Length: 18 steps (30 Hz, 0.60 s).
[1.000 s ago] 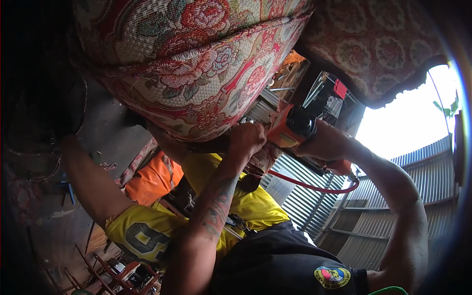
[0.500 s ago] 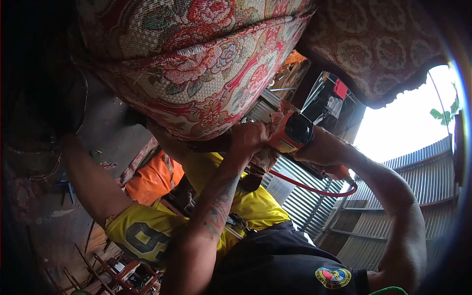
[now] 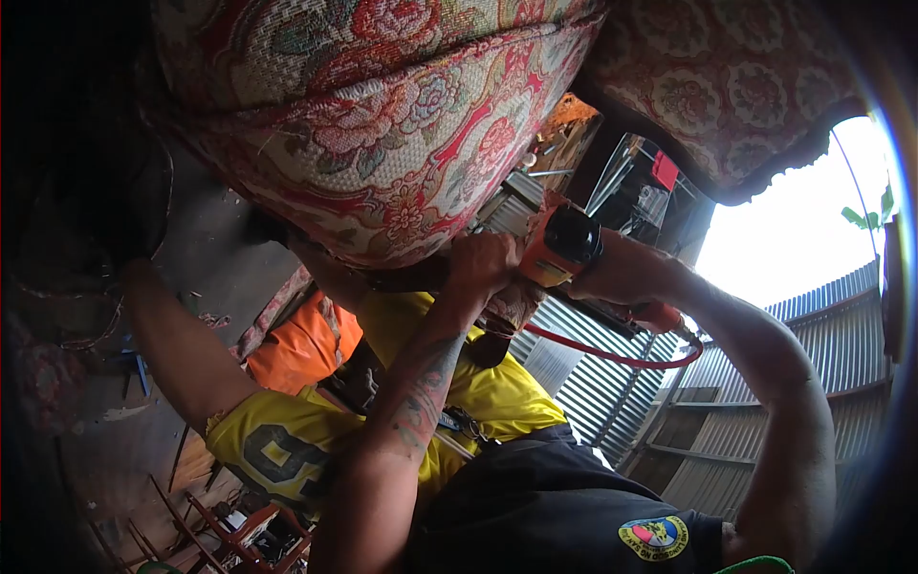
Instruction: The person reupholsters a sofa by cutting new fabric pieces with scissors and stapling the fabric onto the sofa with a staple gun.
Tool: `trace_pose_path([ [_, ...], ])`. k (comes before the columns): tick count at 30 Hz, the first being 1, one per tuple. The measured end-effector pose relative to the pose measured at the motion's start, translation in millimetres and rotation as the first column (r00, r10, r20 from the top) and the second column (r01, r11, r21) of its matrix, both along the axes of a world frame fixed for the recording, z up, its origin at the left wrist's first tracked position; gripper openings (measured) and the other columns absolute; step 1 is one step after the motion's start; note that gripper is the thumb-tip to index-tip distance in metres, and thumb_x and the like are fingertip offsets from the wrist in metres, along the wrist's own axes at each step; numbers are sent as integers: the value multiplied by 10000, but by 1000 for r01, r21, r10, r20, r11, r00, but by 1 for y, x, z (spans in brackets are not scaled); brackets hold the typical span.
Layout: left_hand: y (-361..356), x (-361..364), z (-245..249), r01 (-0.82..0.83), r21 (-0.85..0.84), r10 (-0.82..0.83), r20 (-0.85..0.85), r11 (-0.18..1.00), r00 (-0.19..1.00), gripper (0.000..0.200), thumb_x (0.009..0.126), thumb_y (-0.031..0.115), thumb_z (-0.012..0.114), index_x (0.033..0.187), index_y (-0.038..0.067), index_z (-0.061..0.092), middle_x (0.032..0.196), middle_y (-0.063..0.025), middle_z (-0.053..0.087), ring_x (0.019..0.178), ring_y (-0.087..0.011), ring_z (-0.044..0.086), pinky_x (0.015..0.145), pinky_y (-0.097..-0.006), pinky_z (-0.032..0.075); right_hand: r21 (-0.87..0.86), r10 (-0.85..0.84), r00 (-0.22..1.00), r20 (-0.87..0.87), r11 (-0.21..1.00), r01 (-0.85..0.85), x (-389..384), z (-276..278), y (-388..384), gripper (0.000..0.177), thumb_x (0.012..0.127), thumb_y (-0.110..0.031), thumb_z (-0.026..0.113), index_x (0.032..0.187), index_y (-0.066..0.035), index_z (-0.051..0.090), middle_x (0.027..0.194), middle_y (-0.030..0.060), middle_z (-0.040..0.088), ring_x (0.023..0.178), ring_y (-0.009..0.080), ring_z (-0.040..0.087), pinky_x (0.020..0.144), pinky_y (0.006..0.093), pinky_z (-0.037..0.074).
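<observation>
A large piece covered in red and cream floral fabric (image 3: 382,143) fills the upper middle. My left hand (image 3: 483,263) is closed on the fabric's lower edge, its fingers wrapped at the rim. Beside it, my right hand (image 3: 622,273) is closed round the handle of an orange and black air tool (image 3: 564,247), whose head sits next to my left hand. A red hose (image 3: 622,360) curves from the tool's handle back under it. A loose flap of fabric (image 3: 514,301) hangs below the tool. The tool's tip is hidden.
Another floral-covered piece (image 3: 727,96) stands at the upper right. Corrugated metal sheeting (image 3: 813,383) is behind my right arm. An orange cloth (image 3: 304,344) lies by my legs in yellow shorts (image 3: 287,450). Wooden frames (image 3: 239,531) show at the lower left.
The tool and my right hand have shifted slightly left and its head has tilted. The red hose hangs a little further right. My left hand keeps its hold at the fabric edge.
</observation>
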<state>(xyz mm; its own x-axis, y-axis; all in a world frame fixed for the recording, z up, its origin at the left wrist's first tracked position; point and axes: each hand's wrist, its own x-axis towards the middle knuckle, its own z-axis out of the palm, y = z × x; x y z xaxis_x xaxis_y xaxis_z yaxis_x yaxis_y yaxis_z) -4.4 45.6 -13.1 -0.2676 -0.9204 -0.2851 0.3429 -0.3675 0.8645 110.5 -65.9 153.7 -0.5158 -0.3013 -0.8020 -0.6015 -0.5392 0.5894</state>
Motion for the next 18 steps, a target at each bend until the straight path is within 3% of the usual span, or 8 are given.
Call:
trace_pose_path([
  [2,-1,-2,3,-5,-4,5,-21,1000,1000,338,863,369,563,978,77,689,935,-192,712,940,-337,695,873,-482,479,-41,-40,975,-220,999,31,24,-7,-2,463,739,-253,735,1161,-97,628,867,113,713,744,205,683,688,358,561],
  [5,-1,-21,0,-92,54,87,96,994,992,354,869,383,550,915,72,712,896,-213,706,897,-354,699,830,-492,508,10,108,993,-53,994,-108,46,-8,-8,617,732,-232,817,1273,-90,556,997,116,695,830,224,679,779,366,559],
  [9,0,-16,1,-115,-14,116,185,993,976,272,898,270,506,855,86,702,809,-174,716,792,-327,718,718,-462,547,16,-27,999,-20,999,27,65,-13,-16,670,728,-235,829,1319,-113,537,996,111,703,827,238,687,787,347,562],
  [10,1,-17,2,-137,-5,136,174,991,975,265,900,257,505,838,86,698,797,-181,712,785,-327,717,705,-456,554,-70,-119,981,-152,992,109,77,-16,-11,686,713,-228,839,1318,-108,538,985,99,705,895,286,678,869,385,544],
  [11,4,-18,2,-134,-3,133,172,991,976,265,900,257,505,838,86,698,797,-181,712,785,-327,717,705,-456,554,-69,-122,981,-154,991,112,74,-14,-9,686,713,-228,839,1318,-108,538,985,99,705,895,286,678,869,385,544],
  [14,6,-19,0,-167,-34,170,169,985,971,262,905,236,487,838,80,687,810,-195,707,794,-326,715,703,-437,564,-7,-56,983,-174,998,55,60,-8,-9,683,701,-233,848,1299,-100,545,995,106,703,911,288,685,870,394,546],
  [16,8,-26,-4,-278,-81,286,128,957,949,270,916,241,481,848,66,675,828,-198,704,798,-340,710,711,-450,563,224,-57,997,45,973,46,49,-6,-9,665,691,-246,858,1270,-95,566,1061,140,688,966,294,683,876,401,544],
  [18,9,-30,-6,-255,-91,266,129,963,955,281,926,257,480,855,62,671,835,-201,702,799,-347,708,713,-457,561,286,37,999,-3,958,-34,48,-9,-10,651,685,-249,863,1250,-91,580,1073,146,687,978,294,683,882,401,543],
])
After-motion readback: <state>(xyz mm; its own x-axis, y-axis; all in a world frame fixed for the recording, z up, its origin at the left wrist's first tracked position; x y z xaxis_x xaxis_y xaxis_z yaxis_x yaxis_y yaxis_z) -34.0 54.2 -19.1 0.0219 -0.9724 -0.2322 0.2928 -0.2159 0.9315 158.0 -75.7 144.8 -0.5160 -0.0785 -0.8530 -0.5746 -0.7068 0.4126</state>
